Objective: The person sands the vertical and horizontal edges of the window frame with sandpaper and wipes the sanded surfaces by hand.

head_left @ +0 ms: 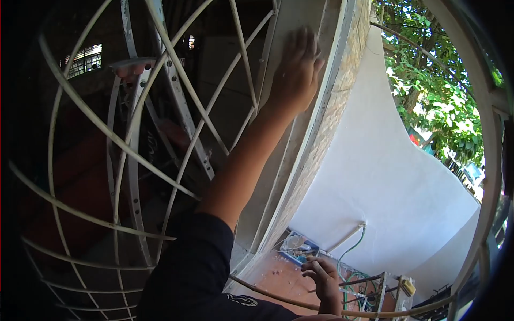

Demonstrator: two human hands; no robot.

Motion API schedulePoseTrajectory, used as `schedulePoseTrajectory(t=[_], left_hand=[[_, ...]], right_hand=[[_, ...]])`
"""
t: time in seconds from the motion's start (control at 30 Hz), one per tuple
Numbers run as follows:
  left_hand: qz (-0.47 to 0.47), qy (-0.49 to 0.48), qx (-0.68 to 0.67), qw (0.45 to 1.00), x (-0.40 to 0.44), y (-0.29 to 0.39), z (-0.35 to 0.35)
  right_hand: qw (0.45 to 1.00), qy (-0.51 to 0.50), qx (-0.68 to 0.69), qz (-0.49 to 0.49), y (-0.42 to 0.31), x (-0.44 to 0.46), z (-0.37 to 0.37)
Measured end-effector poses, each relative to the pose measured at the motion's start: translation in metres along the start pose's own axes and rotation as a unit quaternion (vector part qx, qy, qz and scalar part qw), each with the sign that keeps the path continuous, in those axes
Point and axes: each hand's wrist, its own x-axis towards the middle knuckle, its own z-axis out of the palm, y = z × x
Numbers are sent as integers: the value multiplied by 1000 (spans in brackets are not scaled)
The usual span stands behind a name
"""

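Note:
My left hand [297, 72] reaches up from a dark sleeve and lies against the grey flat face of an upright frame [284, 139]. Its fingers point upward, pressed to the surface and slightly blurred, with the thumb apart on the right. Nothing shows under the palm, which is hidden. Low on the right is my right hand [323, 281], held in the air above the tiled floor. Its fingers are bent together toward the left; anything pinched in them is too small to make out. Curved cream metal grille bars [184, 134] run just left of my left arm.
Behind the grille stands a metal stepladder [140, 96] in a dark room. Below are a blue tray of odds and ends [316, 255], a green hose [348, 249] and a small paint-spattered stand [383, 294]. A white wall [375, 187] and leafy branches [433, 91] are to the right.

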Motion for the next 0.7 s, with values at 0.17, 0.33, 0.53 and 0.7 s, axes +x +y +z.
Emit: schedulePoseTrajectory(t=[0.17, 0.33, 0.53, 0.7], left_hand=[[-10, -140, -35, 990, 101, -15, -6], [43, 70, 20, 996, 38, 6, 10], [70, 37, 84, 993, 102, -23, 25], [-1, 45, -79, 996, 69, 6, 14]], right_hand=[[998, -25, -46, 33, -6, -2, -5], [998, -27, -55, 2, 2, 11, -1], [990, -92, -69, 86, 17, 13, 4], [993, -47, -28, 107, 28, 21, 16]])
